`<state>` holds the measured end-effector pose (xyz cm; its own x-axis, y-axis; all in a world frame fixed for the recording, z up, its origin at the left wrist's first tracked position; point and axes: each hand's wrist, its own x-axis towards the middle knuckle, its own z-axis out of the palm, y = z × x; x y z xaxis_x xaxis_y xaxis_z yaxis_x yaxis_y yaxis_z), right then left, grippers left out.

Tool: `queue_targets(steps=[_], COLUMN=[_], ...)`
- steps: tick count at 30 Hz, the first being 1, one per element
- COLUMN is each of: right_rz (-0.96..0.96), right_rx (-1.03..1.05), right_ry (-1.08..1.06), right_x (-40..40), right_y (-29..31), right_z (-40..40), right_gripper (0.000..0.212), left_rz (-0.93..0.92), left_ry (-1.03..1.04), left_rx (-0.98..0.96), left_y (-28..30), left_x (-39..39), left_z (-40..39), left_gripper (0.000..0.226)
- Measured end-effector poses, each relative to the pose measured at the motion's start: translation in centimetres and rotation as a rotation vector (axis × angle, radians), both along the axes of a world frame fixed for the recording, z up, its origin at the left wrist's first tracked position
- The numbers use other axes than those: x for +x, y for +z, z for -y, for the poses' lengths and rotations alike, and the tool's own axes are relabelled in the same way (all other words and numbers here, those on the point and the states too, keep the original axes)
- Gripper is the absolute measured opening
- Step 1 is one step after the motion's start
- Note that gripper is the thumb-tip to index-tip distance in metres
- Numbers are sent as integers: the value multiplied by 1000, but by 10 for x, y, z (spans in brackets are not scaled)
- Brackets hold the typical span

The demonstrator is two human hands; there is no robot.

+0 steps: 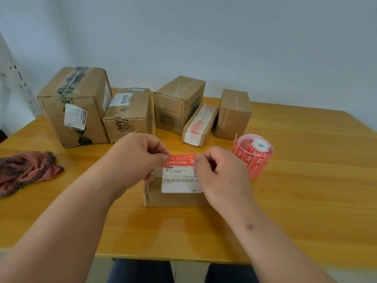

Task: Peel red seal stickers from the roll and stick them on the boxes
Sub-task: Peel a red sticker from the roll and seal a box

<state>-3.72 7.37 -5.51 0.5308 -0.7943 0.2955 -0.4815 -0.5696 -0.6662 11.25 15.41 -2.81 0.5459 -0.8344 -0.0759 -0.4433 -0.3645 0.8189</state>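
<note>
A red seal sticker [180, 160] is stretched flat between my two hands. My left hand [136, 158] pinches its left end and my right hand [220, 172] pinches its right end. It hovers over the far edge of a small cardboard box [173, 198] that carries a white shipping label [180, 180] on top. Whether the sticker touches the box I cannot tell. The roll of red stickers [254, 154] stands on end to the right of my right hand, with a loose strip curling off its left side.
On the wooden table [306, 190], several cardboard boxes line the back: a large one [75, 107], a BAHA-marked one [128, 115], a printed one [177, 103], a flat one with red-printed tape [201, 124] and a small plain one [232, 113]. A pinkish cloth [26, 170] lies left.
</note>
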Motion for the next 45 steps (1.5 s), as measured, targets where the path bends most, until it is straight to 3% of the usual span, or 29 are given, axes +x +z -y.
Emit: queue_targets(steps=[4,9,18,45], right_rz=[-165,-220,-267,-324], right_rx=[-126,-204,-150,-324], right_ry=[-6,33,134,209], right_x=[2,-2,-9,-10], right_y=[1,1,-5,-17], right_z=[2,6,26,31], right_gripper=[29,30,26,23], left_rz=[32,125,234,406], left_ry=[-24,-83,-119,8], left_rx=[50,142,184,212], left_y=[-2,-4,-5,-26], left_x=[1,1,-19,-28], left_z=[3,5,-5,4], left_gripper=[6,26,16,26])
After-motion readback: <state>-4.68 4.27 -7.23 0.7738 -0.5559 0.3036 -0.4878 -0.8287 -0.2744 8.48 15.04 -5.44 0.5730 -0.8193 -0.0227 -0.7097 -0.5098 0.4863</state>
